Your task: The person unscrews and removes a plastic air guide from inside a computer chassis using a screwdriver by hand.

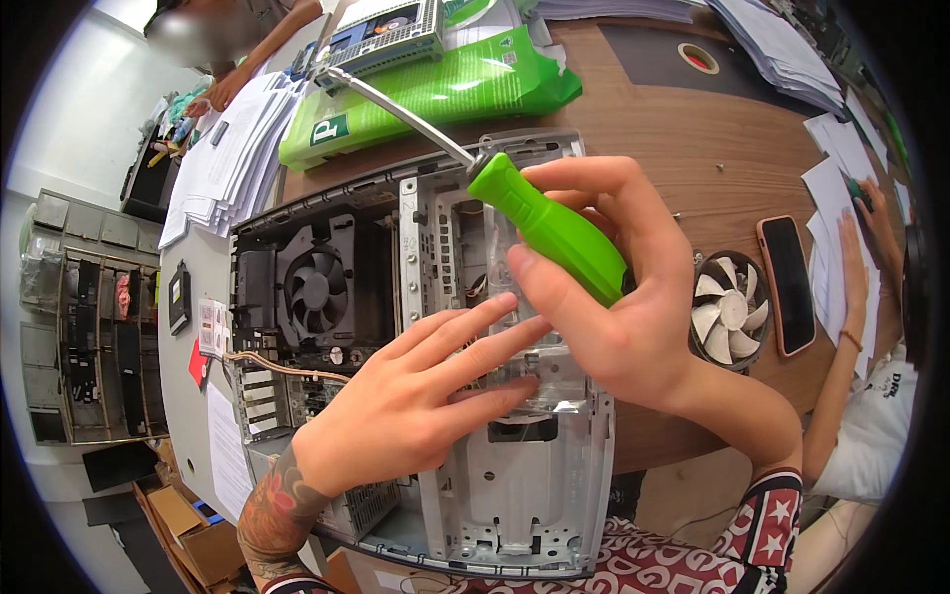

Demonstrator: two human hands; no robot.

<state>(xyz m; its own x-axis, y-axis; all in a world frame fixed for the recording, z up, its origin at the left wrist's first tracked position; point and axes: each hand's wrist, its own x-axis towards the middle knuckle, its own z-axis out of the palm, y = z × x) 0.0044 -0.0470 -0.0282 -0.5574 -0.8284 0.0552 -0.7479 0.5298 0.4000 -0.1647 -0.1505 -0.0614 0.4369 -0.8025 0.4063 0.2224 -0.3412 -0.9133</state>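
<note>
My right hand point(633, 297) grips the green handle of a screwdriver point(539, 223), its long metal shaft angled up and away to the left. My left hand point(396, 406) lies with fingers apart on a transparent plastic piece point(549, 391) over the metal frame of an open computer case point(515, 465); part of that piece is hidden by both hands. Inside the case at the left sit a black fan point(315, 282) and a tan cable point(272, 358) running under my left hand. A loose fan with white blades point(730, 309) stands right of my right hand, beside a phone point(787, 287).
A green paper pack point(416, 114) and metal unit point(391, 45) lie behind the case, with paper stacks point(223, 168) left. One co-worker's hand point(218, 94) is at top left; another's hands point(851, 257) touch papers at right. Tape roll point(699, 58) lies back right; cardboard boxes point(178, 520) stand lower left.
</note>
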